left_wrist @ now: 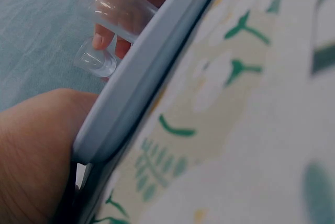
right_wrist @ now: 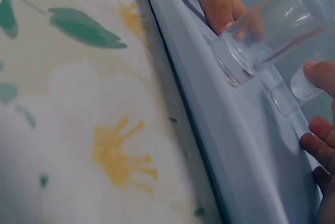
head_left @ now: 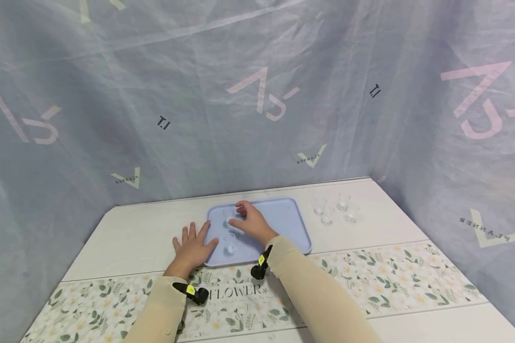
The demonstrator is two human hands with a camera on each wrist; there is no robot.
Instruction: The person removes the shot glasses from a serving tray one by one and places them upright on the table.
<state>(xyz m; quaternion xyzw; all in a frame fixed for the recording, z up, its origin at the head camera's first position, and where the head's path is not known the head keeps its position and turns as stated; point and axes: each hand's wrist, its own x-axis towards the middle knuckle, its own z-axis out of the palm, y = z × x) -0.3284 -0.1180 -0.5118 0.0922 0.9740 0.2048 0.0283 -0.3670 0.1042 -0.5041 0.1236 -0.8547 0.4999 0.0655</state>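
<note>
- Nearest of all, the beige sleeves [head_left: 324, 295] are filling the near side, a black wrist camera [head_left: 258, 272] sitting just beside the tray's near rim; swing that arm low and it could be catching the edge.
- The blue tray [head_left: 283, 226] is lying on the white surface [head_left: 159, 216], two clear glasses standing upright on its left part.
- Here's the left hand's grip [head_left: 190, 248], spreading wide, holding nothing, resting at the tray's left rim; its thumb is pointing towards the near glass [head_left: 230, 244], near but apart, so a careless inward sweep could be toppling it.
- Tense stuff at the far glass [head_left: 229, 217]! The right hand's grip [head_left: 253, 225] is curving loosely beside it, thumb and fingers parted, no firm hold showing; whether the thumb is touching, I cannot tell.
- The danger there: pulling away with a fingertip dragging on the wall could be tipping that glass, perhaps into the near one.
- Over right, four more glasses [head_left: 343, 202] are standing close together on the surface, well apart from both hands; a clumsy reach into that bunch could be knocking one against another.
</note>
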